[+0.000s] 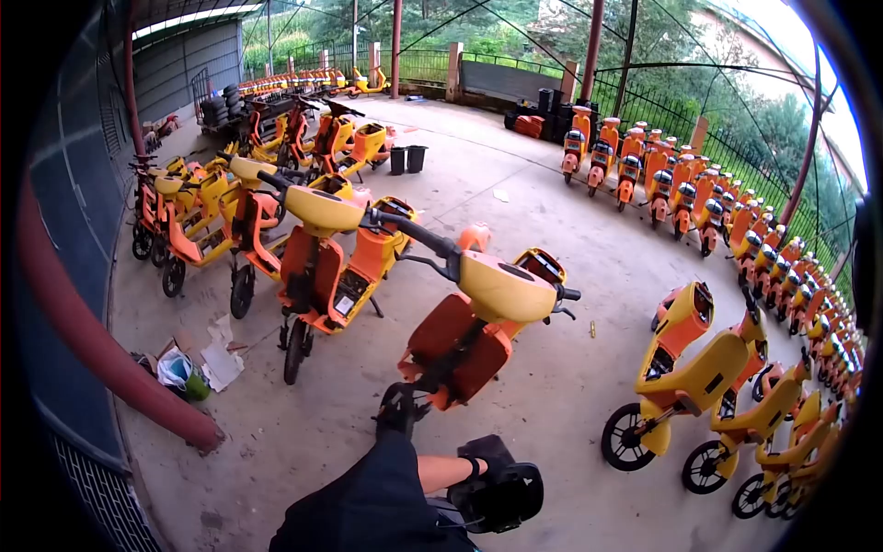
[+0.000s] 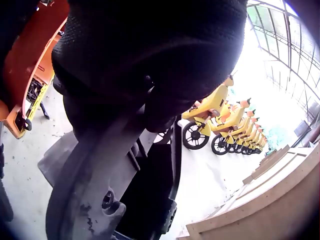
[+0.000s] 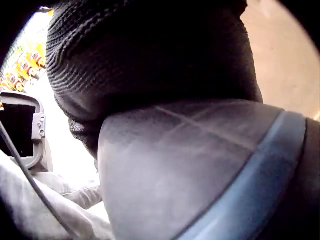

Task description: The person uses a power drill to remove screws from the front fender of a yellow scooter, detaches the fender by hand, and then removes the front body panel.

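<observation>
My left hand [image 1: 490, 463], in a black knit glove with a band at the wrist, grips a black plastic scooter part [image 1: 515, 497] with a wide frame-like opening. In the left wrist view the gloved fingers [image 2: 155, 112] curl over the rim of this scuffed part. The right hand is outside the head view. In the right wrist view my right hand [image 3: 150, 60], also in dark knit, lies against a grey rounded thing with a blue band [image 3: 190, 165]; some fingers go behind it, and I cannot tell its kind. The black frame shows left of it.
A yellow-and-orange scooter [image 1: 501, 285] stands just ahead, with more scooters [image 1: 322, 221] to the left. Yellow scooters [image 1: 708, 368] line the right side. A red post [image 1: 120, 368] slants at left beside scraps of cardboard [image 1: 221, 363]. Black bins [image 1: 416, 158] stand farther back.
</observation>
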`<state>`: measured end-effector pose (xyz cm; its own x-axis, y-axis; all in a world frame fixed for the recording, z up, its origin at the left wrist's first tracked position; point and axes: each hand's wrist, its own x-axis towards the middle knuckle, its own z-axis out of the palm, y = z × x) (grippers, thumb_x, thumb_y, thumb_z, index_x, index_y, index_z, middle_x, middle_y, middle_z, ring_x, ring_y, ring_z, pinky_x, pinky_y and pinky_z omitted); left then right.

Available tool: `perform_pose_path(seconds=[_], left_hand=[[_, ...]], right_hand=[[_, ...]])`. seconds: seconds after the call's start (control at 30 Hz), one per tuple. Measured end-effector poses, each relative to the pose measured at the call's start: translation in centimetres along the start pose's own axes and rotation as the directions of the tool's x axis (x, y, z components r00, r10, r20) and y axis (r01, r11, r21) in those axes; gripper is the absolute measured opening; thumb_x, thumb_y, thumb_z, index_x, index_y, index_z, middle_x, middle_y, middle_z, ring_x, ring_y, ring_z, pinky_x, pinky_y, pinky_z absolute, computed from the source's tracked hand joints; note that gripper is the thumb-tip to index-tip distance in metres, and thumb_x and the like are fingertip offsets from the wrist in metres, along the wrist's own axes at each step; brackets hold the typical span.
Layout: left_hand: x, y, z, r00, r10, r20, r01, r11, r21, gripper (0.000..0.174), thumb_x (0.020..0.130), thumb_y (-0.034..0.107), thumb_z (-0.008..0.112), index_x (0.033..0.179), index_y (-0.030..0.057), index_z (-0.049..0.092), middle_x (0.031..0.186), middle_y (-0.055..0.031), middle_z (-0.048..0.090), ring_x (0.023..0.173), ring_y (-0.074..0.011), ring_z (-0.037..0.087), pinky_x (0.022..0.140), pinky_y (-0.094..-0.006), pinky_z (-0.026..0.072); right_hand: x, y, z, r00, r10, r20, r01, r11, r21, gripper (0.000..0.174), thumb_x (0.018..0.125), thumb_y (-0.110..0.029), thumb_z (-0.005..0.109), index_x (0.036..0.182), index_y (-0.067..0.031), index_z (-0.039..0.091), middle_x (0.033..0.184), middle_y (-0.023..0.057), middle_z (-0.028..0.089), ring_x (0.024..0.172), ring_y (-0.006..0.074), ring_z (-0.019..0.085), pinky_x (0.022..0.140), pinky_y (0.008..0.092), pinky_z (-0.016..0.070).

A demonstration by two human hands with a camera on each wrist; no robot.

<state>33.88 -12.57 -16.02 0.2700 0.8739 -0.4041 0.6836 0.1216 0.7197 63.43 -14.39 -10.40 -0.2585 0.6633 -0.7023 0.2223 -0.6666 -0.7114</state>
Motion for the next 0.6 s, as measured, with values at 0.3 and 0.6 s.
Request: perform_pose_path(seconds=[0.3, 0.6], left_hand=[[9.4, 2.5, 0.2, 0.998, -0.062, -0.008, 0.062, 0.998, -0.009, 0.052, 0.081, 0.041, 0.062, 0.121, 0.0073, 0.058, 0.115, -0.0208, 0.062, 0.111, -0.0329, 0.056, 0.093, -0.0375, 0.0439], [13.2, 0.8, 0.2, 0.985, -0.161, -0.06, 0.163, 0.986, 0.03, 0.055, 0.081, 0.038, 0.061, 0.125, 0.006, 0.056, 0.113, -0.0218, 0.063, 0.107, -0.0326, 0.06, 0.09, -0.0381, 0.047]], right_hand=[[2.3, 0.7, -9.2, 0.984, 0.161, -0.074, -0.161, 0.987, 0.001, 0.024, 0.082, -0.016, 0.066, 0.102, -0.0057, 0.059, 0.081, 0.007, 0.06, 0.075, 0.022, 0.061, 0.072, 0.0385, 0.0514], [0.2, 9.1, -17.8, 0.942, 0.278, -0.186, -0.263, 0.959, 0.102, 0.023, 0.081, -0.014, 0.067, 0.101, -0.006, 0.06, 0.082, 0.0076, 0.06, 0.076, 0.0227, 0.062, 0.074, 0.04, 0.052]])
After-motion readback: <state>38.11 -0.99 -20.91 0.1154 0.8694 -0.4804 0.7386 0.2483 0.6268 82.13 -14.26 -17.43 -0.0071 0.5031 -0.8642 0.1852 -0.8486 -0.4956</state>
